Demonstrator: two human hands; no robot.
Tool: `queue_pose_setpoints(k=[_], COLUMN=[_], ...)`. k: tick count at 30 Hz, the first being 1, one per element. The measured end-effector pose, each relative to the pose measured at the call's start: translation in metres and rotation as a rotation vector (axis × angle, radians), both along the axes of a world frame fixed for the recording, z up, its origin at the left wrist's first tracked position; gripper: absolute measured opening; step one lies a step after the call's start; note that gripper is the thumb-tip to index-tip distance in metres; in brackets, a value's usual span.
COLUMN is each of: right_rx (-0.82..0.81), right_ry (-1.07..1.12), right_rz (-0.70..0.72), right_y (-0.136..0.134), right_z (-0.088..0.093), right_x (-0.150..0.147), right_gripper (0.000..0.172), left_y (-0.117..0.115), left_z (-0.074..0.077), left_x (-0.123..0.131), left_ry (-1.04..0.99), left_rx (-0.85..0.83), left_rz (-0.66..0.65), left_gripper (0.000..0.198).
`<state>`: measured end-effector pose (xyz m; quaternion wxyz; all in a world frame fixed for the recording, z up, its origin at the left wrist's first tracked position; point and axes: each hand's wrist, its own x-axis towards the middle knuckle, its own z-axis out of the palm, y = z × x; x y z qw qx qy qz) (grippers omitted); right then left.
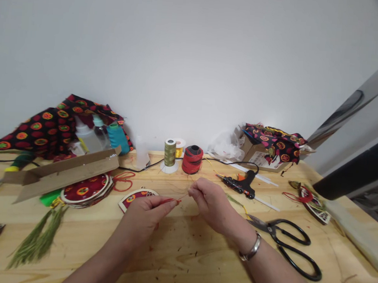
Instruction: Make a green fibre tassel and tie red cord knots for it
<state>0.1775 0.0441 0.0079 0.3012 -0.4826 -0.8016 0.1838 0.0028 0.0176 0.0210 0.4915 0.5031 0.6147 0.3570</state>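
Between my two hands runs a thin red cord [184, 197]. My left hand [150, 210] pinches a bunched part of it between thumb and fingers. Closed around the other end is my right hand [207, 203], slightly farther right, with a silver bracelet [251, 247] on its wrist. Partly behind my left hand lies a leaf-shaped ornament [135, 197] with a light rim and patterned dark red cloth. Beyond the hands stands a spool of red thread [192, 160]. Black-handled scissors [282, 238] lie beside my right forearm, blades toward it.
A glue gun [240, 185] lies at the back right near a cardboard box [259, 157] with patterned cloth. Green thread [169, 153] stands by the wall. On the left are a long cardboard tray [70, 173], stacked round ornaments [85, 190], a green tassel [40, 236] and bottles [86, 136].
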Motion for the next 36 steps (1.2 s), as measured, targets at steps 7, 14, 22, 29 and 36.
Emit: queue_pose_setpoints(k=[7, 14, 22, 29, 36], right_rx=[0.022, 0.083, -0.224, -0.249, -0.237], right_ry=[-0.137, -0.524, -0.839, -0.762, -0.632], right_rz=[-0.015, -0.253, -0.460, -0.494, -0.491], right_y=[0.001, -0.008, -0.066, -0.088, -0.094], right_z=[0.003, 0.029, 0.005, -0.031, -0.038], right_x=[0.000, 0.017, 0.120, 0.172, 0.181], right_gripper=[0.025, 0.021, 0.036, 0.047, 0.047], left_y=[0.002, 0.004, 0.003, 0.001, -0.001], left_z=[-0.004, -0.008, -0.005, -0.005, 0.000], left_x=[-0.003, -0.006, -0.004, -0.003, -0.002], left_ry=[0.017, -0.082, -0.137, -0.114, -0.142], left_rx=[0.025, 0.010, -0.014, -0.003, -0.012], left_rz=[0.039, 0.120, 0.163, 0.141, 0.154], left_gripper=[0.024, 0.026, 0.025, 0.026, 0.024])
